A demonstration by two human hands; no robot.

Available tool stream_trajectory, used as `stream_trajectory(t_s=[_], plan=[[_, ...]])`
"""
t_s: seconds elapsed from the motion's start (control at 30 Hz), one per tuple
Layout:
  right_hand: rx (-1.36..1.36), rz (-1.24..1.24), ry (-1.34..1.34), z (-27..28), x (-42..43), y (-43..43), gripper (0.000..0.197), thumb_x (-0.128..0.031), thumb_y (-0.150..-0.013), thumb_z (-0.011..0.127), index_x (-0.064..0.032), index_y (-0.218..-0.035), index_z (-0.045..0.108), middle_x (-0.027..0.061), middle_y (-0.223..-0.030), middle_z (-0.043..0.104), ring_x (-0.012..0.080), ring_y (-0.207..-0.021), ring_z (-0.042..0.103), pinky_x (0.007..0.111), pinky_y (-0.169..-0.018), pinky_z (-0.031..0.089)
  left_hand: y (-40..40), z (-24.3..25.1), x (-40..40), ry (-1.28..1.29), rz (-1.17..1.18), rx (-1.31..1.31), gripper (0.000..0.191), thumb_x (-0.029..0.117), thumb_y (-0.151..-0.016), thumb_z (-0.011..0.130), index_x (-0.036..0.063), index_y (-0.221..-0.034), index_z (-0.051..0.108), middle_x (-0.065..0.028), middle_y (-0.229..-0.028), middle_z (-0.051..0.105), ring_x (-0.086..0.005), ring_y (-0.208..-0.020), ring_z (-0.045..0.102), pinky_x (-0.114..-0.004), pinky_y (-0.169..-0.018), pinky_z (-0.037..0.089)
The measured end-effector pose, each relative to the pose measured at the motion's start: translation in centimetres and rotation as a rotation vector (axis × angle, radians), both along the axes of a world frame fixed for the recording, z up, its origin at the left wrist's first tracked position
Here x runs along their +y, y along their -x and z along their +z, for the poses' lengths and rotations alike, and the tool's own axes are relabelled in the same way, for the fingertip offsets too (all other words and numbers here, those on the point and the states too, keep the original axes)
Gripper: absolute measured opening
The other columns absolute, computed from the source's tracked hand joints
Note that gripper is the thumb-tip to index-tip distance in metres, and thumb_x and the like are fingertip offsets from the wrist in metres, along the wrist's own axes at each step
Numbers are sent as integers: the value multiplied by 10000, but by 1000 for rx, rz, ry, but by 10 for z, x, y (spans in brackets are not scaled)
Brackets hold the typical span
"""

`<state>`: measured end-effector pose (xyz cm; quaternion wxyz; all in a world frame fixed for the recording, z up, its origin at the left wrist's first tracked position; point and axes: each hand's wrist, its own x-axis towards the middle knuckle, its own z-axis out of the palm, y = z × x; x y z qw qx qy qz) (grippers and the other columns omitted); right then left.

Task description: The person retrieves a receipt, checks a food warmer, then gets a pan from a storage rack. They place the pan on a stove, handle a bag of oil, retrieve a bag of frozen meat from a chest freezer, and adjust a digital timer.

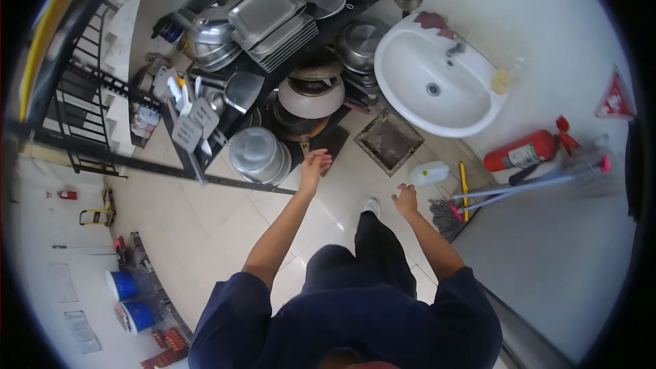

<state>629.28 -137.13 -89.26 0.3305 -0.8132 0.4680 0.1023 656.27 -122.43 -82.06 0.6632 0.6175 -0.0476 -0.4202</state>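
Observation:
My left hand [313, 169] is raised with its fingers apart and nothing in it, near the handle of a brown pan [297, 122] in this view. An upturned metal pot [252, 149] stands to its left. My right hand [405, 198] holds nothing, its fingers spread and slightly bent, beside a translucent plastic jug [429, 173] on the floor. Ahead are a metal bowl [312, 96] on the lower shelf and stacked metal pots [360, 43]. A white washbasin [438, 107] is on the wall at the front right. Stacked steel trays [266, 10] rest on the black rack.
A square floor drain [389, 142] lies below the basin. At the right are a red fire extinguisher [523, 151], a mop [445, 217] and blue poles [528, 186]. Spatulas [195, 125] stick out at the rack's left end. Blue buckets [137, 316] stand at the far left.

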Motion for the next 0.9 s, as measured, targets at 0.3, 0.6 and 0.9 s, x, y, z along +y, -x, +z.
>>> stream_trajectory(t_s=[0.3,0.6,0.9], plan=[[237,170,86,-156,-102,-189,741,-313,-756,647,-64,-1355,289,197,-1390,275,354,-1285,275,452,-1036,270,-154,-187,-29,-74,411,444,419,348,-898,469,46,-1182,409,-184,-1223,445,-292,-1172,405,-448,-1006,304],[-300,-69,-48,-223,-162,-299,768,-264,-660,748,-36,-1251,314,188,-1217,458,351,-1124,454,427,-919,410,-182,-191,-65,-76,551,401,496,318,-935,427,-28,-1262,290,-233,-1263,383,-320,-1194,411,-461,-1017,346],[-277,-27,242,-207,-150,-313,415,-310,-657,743,-47,-903,535,164,-928,583,334,-880,581,416,-729,497,-192,-185,-58,-97,516,412,485,371,-936,412,-20,-1214,340,-206,-1186,467,-306,-1136,474,-430,-986,398]])
